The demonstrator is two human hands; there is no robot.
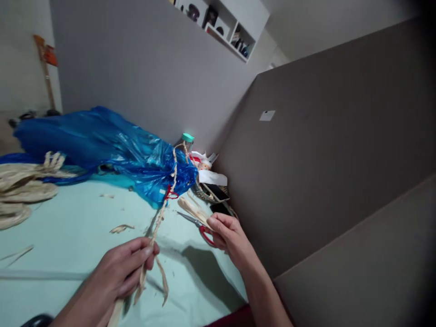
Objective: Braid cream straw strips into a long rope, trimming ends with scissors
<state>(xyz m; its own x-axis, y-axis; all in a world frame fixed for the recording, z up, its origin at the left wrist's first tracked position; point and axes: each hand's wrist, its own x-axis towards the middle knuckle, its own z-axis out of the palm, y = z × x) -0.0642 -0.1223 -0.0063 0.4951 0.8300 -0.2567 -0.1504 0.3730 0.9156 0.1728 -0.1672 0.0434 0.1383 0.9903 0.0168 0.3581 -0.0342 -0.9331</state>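
My left hand [131, 268] pinches the near end of a twisted straw-coloured cord [161, 218], with loose flat strands hanging below the fingers. The cord runs up and away over the blue plastic bag, and a red tie [170, 194] is knotted around it. To the right, my right hand [226, 232] grips a pale, flat dried-fibre strip [194, 210] between thumb and fingers. Scissors [190, 219] with red handles lie on the table just under and beside that hand; part of their handle is hidden by the fingers.
A large blue plastic bag [112, 141] covers the table's far side. Coiled fibre bundles [27, 190] lie at the left, with scraps [121, 228] on the pale green tabletop [81, 231]. A basket [204, 194] of small items stands by the grey wall [323, 136], near a green-lidded jar [187, 137].
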